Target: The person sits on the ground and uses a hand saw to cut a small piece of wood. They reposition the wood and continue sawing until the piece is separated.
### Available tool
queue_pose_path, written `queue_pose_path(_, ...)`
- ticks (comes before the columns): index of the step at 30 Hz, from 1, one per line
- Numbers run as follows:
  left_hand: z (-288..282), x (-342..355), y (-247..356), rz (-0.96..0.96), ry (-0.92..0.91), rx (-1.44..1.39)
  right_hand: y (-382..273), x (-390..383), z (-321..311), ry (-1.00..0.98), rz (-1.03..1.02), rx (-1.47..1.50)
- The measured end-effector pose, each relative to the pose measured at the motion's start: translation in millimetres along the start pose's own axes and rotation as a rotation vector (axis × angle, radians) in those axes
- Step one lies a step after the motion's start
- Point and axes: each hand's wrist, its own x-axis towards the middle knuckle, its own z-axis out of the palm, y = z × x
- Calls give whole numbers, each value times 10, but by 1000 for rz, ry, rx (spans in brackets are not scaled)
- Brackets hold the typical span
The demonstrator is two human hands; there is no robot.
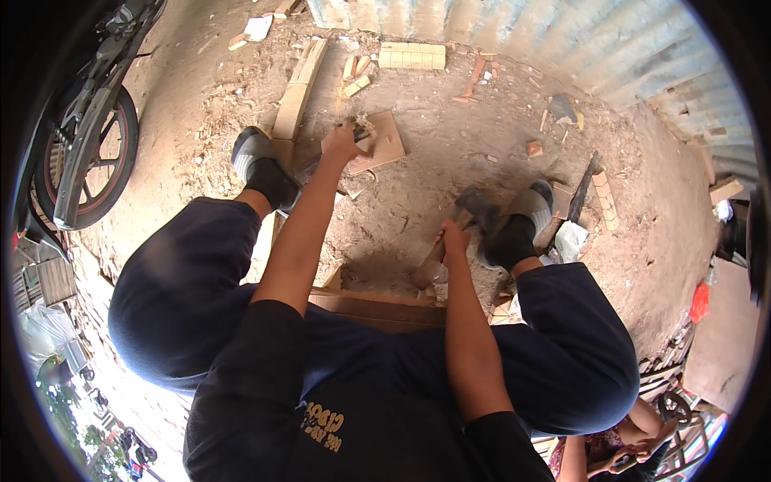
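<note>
Two bare hands, well apart, out over the dirt. The right hand is wrapped round the wooden handle of a hammer-like tool, just left of the right shoe; its dark head is too blurry for me to say what type. The left hand is farther out, next to a dark piece at the near left edge of a flat square board. Fingers are mostly hidden, so can't tell if it's actually gripping that.

Container-wise it's just bag-looking plastic: a crumpled white plastic right of the right shoe and a red plastic over on the right. Contents, if any, I can't make out.

The floor is bare brown ground littered with chips. A long wooden beam lies far left, a tidy row of pale blocks sits at the far middle, and a corrugated metal sheet closes off the far right. Motorbike on the left, another person near right.

Writing: yellowish lettering on the black shirt.
</note>
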Motion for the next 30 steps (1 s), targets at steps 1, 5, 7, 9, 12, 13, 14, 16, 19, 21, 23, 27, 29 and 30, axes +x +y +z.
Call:
queue_pose_path(1, -6, 92, -93, 23, -25, 46, 27, -10, 24, -5, 0, 5)
queue_pose_path(5, -87, 142, -95, 21, -99, 82, 48, -4, 12, 36, -5, 4)
queue_pose_path(7, -132, 104, -90, 14, -55, 90, 38, -12, 20, 54, 11, -1)
queue_pose_path(9, -188, 38, -115, -5, -11, 88, 62, -13, 27, 51, 3, -5)
queue_pose_path(12, -287, -77, -206, 23, 96, -165, 96, 38, 26, 16, -29, -4)
queue_pose_path(13, -297, -128, -254, 91, 181, -178, 108, 56, 32, 3, -31, -2)
queue_pose_path(14, -299, -204, -308, 160, 266, -191, 123, 71, 39, -11, -34, -1)
queue_pose_path(16, -384, -381, -290, 227, 248, -256, 165, 124, 22, -7, -63, 19)
queue_pose_path(19, -625, -667, -175, 215, 37, -358, 156, 135, 6, 2, -73, 16)
queue_pose_path(21, -672, -812, -140, 218, 17, -364, 126, 96, 30, 7, -61, 14)
queue_pose_path(23, -648, -870, -120, 236, 8, -393, 102, 62, 47, 19, -41, 25)
queue_pose_path(27, -671, -911, -82, 183, 10, -444, 58, 82, 28, 2, -48, 18)
queue_pose_path(29, -408, -566, -393, 266, 72, -738, 58, 54, 108, -34, -69, 24)
queue_pose_path(30, -311, -439, -497, 311, 96, -883, 73, 72, 131, -32, -59, 23)
